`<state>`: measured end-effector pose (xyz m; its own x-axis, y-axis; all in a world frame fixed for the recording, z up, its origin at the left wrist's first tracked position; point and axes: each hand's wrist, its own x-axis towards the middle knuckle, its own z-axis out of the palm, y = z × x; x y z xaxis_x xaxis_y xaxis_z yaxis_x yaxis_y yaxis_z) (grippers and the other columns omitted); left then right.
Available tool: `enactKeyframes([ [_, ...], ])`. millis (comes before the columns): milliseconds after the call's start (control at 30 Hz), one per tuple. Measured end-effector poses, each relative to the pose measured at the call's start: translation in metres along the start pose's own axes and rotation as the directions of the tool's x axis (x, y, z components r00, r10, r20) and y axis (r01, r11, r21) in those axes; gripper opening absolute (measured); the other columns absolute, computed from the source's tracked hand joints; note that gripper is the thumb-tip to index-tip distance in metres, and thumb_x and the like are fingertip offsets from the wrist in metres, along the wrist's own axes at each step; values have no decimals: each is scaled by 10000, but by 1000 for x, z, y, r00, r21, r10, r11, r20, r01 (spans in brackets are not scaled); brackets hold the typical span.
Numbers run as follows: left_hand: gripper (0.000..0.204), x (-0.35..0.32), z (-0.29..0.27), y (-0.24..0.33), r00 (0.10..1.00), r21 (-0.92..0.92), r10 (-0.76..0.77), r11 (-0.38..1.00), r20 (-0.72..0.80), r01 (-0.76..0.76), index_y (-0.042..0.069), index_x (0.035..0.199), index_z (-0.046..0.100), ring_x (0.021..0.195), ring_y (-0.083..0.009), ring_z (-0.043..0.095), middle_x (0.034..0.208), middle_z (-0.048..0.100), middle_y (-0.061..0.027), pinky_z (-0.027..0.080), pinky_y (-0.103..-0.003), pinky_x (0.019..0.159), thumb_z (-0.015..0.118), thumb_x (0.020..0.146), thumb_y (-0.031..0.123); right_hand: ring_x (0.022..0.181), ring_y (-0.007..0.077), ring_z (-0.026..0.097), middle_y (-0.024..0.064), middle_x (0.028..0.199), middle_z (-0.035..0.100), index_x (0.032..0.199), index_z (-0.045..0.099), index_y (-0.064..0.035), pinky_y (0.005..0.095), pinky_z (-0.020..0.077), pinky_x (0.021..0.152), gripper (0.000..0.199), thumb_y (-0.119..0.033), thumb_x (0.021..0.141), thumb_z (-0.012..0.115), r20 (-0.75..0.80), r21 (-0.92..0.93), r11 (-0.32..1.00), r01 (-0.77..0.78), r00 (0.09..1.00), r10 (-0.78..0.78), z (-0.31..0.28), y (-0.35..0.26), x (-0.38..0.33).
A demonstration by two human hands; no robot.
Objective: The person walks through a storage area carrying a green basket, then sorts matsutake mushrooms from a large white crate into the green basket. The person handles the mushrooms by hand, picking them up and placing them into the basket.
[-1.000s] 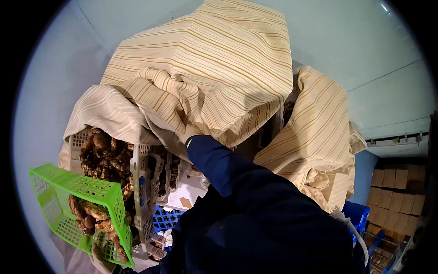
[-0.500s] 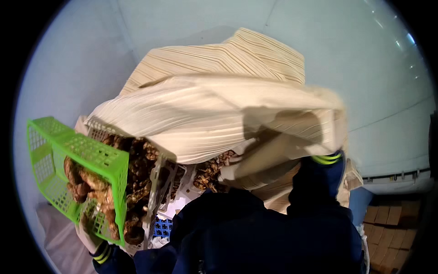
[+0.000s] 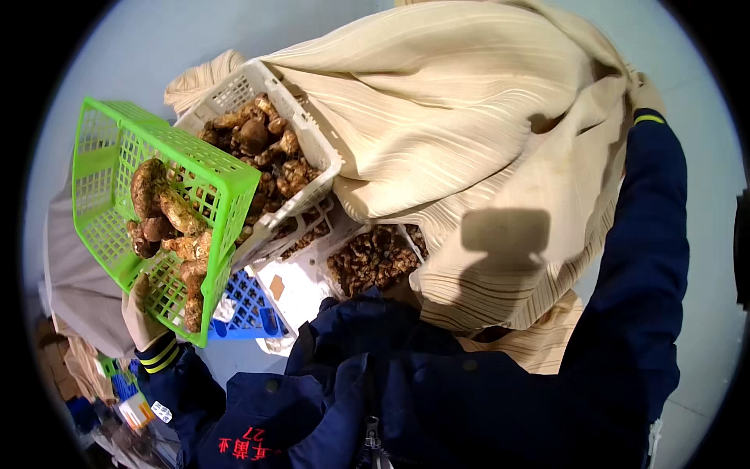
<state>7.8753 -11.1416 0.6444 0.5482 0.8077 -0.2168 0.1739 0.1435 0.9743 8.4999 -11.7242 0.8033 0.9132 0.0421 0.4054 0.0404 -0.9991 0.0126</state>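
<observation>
My gloved left hand (image 3: 141, 319) grips the lower left rim of a green plastic basket (image 3: 183, 148), which is tilted. Inside the basket lie several thick brown mushrooms (image 3: 166, 202). Far out to the right, my gloved right hand (image 3: 648, 95) is closed on the edge of a big cream striped cloth (image 3: 422, 109) and holds it raised. Right behind the basket stands a white plastic crate (image 3: 322, 173), uncovered and heaped with similar brown mushrooms (image 3: 262, 133). The cloth drapes against the crate's right side.
Lower down, smaller brown mushrooms (image 3: 373, 259) fill another container, partly under the cloth. A blue plastic crate (image 3: 248, 306) shows below the white crate. Grey cloth (image 3: 86, 270) hangs at the left, with piled boxes and goods below it. Pale walls stand behind.
My right hand has swung up and outward to the right, pulling the cloth with it. More of the white crate and the lower mushrooms shows. The green basket sits higher in view.
</observation>
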Motion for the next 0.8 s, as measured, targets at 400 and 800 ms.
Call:
enactKeyframes([
  [400,364,14,1,-25,999,-66,29,997,-34,-31,-45,1184,504,871,-215,634,1043,617,-132,537,-325,735,536,894,173,1163,323,488,199,1270,507,1296,478,-65,554,379,970,479,-198,838,526,123,321,329,888,305,-944,26,-176,-373],
  [800,336,21,0,-45,993,-106,54,993,105,-43,-25,1174,516,863,-173,607,1043,598,-92,514,-286,719,543,874,124,693,264,584,101,743,613,854,642,-34,356,452,624,224,77,668,586,-356,315,553,771,636,-684,-67,-115,-328],
])
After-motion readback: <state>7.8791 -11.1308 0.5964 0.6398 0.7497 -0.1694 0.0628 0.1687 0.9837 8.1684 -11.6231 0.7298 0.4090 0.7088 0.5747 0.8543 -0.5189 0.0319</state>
